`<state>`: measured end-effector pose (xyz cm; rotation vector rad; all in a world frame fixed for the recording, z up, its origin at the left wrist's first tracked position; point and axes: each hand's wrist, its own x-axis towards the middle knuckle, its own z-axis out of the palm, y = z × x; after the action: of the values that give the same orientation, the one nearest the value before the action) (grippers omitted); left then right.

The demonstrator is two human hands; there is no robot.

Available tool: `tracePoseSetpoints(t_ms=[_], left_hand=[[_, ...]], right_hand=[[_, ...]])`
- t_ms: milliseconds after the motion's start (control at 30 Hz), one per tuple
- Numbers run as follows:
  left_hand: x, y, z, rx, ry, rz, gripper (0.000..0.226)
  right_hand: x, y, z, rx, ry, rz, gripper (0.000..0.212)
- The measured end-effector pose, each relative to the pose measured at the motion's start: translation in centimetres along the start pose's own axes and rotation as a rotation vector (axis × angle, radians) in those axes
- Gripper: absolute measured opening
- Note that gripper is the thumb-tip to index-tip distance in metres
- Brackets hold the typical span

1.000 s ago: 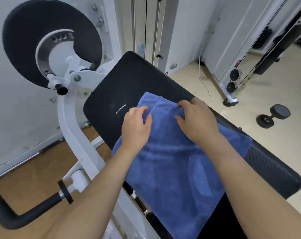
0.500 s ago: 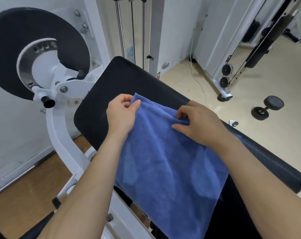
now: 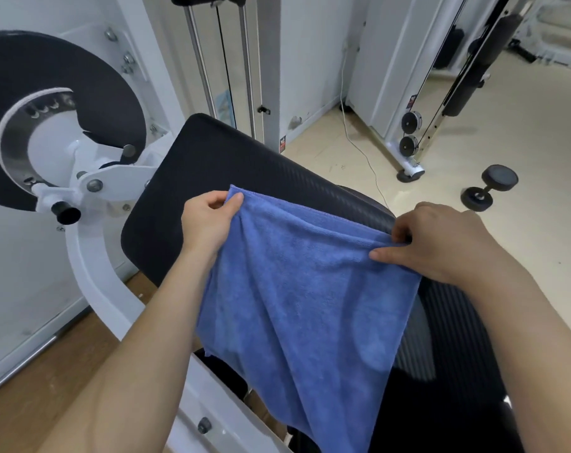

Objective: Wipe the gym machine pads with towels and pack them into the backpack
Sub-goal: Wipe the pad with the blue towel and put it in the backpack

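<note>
Hands spread wider, pinching towel [image 3: 303, 305] corners

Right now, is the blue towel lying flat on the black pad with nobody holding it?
No, the left hand and right hand each pinch a top corner of the blue towel, which hangs in front of the black pad.

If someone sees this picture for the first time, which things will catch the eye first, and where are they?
First is the blue towel in the centre, held up by its top corners: the left hand pinches one corner, the right hand the other, and the cloth hangs down over the black pad of the machine. Next is the big black disc on the white frame at the upper left. A small dumbbell lies on the floor at the right.
</note>
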<state>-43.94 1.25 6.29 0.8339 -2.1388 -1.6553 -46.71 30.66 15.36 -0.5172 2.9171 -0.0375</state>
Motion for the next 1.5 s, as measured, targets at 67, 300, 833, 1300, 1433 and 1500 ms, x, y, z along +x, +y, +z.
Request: tracePoseSetpoints(t_ms=[67,300,833,1300,1433,1500], left_hand=[[-0.2,0.3,0.0,-0.054,-0.037,-0.019,0.015],[-0.1,0.8,0.1,-0.119,-0.055,-0.041,0.017],[1.5,0.3,0.7,0.321,-0.033,0.233,0.010],[2.3,7.6,5.9,0.251,0.017,0.448,0.013],[0.3,7.4,4.7,0.286,-0.009,0.442,0.016],[-2.9,5.5,2.0,0.282,0.010,0.399,0.006]], right_hand=[[-0.1,0.5,-0.1,0.065,-0.002,0.022,0.031],[-1.5,3.2,2.3,0.465,0.138,0.113,0.026],[-2.6,2.8,2.0,0.352,0.137,0.215,0.013],[-0.5,5.8,0.1,0.380,0.440,0.510,0.024],[-0.4,2.7,1.0,0.325,0.543,0.378,0.046],[-1.5,-1.0,2.3,0.336,0.534,0.122,0.041]])
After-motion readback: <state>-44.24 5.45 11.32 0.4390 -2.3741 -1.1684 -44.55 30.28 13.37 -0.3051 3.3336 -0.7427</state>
